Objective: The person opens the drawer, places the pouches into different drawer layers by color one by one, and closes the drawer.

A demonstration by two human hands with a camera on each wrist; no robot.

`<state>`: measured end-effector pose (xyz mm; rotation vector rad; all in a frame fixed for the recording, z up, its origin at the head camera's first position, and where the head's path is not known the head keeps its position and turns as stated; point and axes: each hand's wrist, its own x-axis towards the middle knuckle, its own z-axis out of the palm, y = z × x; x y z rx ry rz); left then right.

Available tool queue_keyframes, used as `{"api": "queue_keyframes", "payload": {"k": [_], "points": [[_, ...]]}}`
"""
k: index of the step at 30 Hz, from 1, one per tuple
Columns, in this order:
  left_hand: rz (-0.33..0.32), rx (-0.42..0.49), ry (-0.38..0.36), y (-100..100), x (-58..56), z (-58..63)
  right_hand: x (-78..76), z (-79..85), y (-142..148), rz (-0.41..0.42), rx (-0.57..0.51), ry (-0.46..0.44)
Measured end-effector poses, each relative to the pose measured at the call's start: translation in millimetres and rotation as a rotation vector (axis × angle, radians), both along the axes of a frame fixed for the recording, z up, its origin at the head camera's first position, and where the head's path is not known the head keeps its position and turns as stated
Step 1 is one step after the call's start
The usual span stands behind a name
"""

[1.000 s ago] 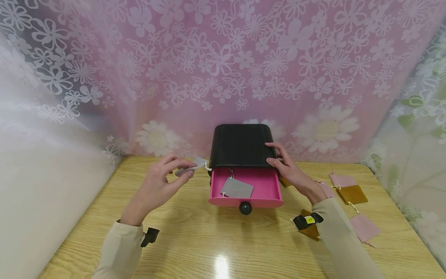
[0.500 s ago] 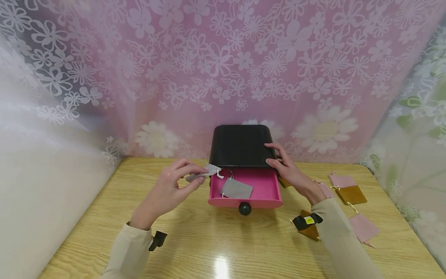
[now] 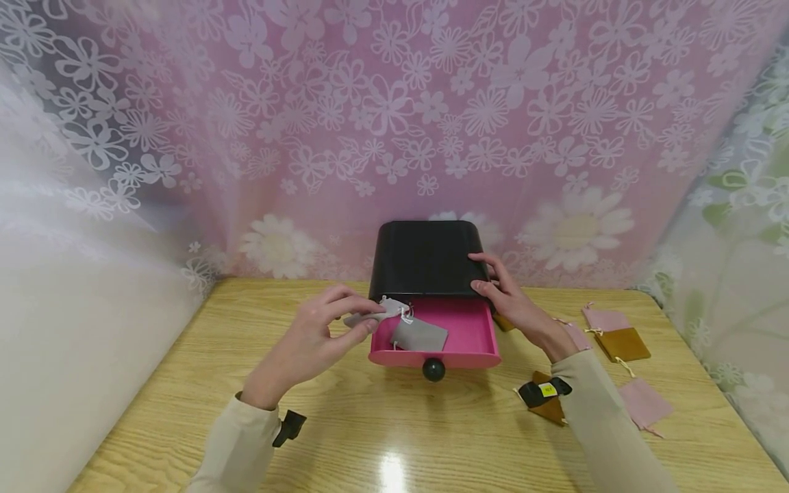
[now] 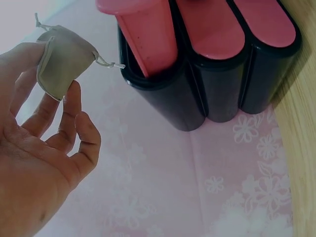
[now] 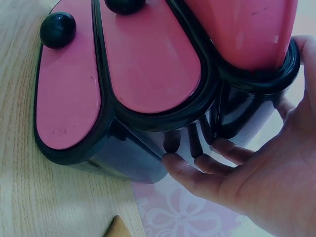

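Two bare hands work at a black drawer cabinet standing on a wood-grained counter, its top pink drawer pulled out. The left hand pinches a grey drawstring pouch between thumb and fingers; in the left wrist view its other fingers are loosely bent. From the head, this pouch overlaps the back left corner of the pulled-out drawer, its white cord end pointing inward; whether it touches anything there cannot be told.

A second grey pouch lies inside the drawer, towards the left, with pink floor showing to its right. The right hand rests against the cabinet's right side, fingers spread, its thumb and one finger on the upper edge and other fingertips on the side wall.

A round black knob sits on the drawer front. The right wrist view shows the middle drawer and bottom drawer closed.

To the right on the counter, a pink pouch meets a mustard-brown pouch; another pink one lies nearer the person. A further brown one is partly hidden by the black wrist device. A flower-printed curtain hangs behind.
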<state>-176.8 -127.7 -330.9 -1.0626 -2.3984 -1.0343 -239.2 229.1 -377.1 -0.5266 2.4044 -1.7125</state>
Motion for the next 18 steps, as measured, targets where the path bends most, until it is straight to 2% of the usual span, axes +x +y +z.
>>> {"api": "queue_keyframes", "payload": {"k": [7,18], "points": [[-0.015,0.004,-0.056,8,-0.2,-2.8,0.3,0.2,0,0.001,-0.008,-0.001],[-0.030,0.000,-0.082,19,-5.0,-8.9,-0.5,-0.2,0,0.003,-0.012,0.007]]}}
